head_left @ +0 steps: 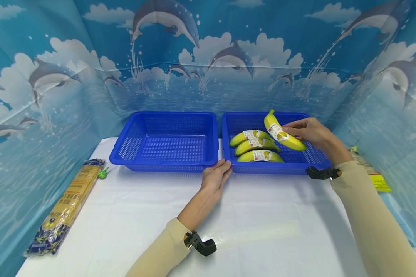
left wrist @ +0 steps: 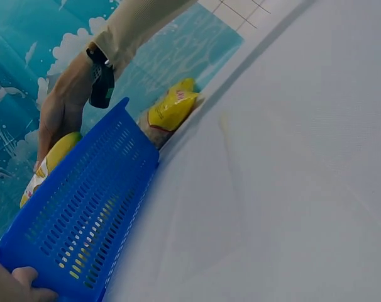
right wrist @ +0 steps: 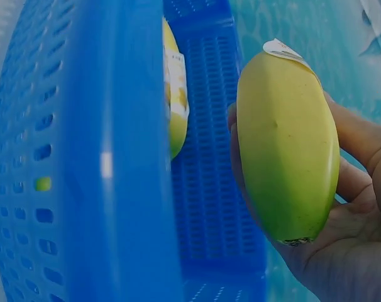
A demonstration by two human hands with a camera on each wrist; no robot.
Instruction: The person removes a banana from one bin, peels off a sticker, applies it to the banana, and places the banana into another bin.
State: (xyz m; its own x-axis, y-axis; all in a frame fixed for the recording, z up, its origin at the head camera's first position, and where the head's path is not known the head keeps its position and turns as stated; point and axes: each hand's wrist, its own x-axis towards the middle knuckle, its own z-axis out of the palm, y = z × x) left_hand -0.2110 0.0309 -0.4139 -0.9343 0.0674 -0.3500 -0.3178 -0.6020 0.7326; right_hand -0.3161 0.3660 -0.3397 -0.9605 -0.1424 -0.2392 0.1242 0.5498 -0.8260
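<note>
My right hand (head_left: 310,132) holds a yellow banana (head_left: 284,134) with a printed white label, tilted above the right blue basket (head_left: 254,168). The right wrist view shows the banana (right wrist: 288,145) end-on, its greenish tip towards the camera and fingers around its far side. Three more labelled bananas (head_left: 258,145) lie side by side in the left part of that basket. My left hand (head_left: 215,177) touches the basket's front left corner with extended fingers. In the left wrist view its fingertips (left wrist: 27,277) rest against the perforated basket wall (left wrist: 90,214).
A second blue basket (head_left: 163,168) stands left of the first, with nothing in it. A long noodle packet (head_left: 69,204) and a small green object (head_left: 103,174) lie at the left. A yellow-ended bag (head_left: 379,182) lies beyond the right arm. Dolphin-print curtains (head_left: 228,69) enclose the white table.
</note>
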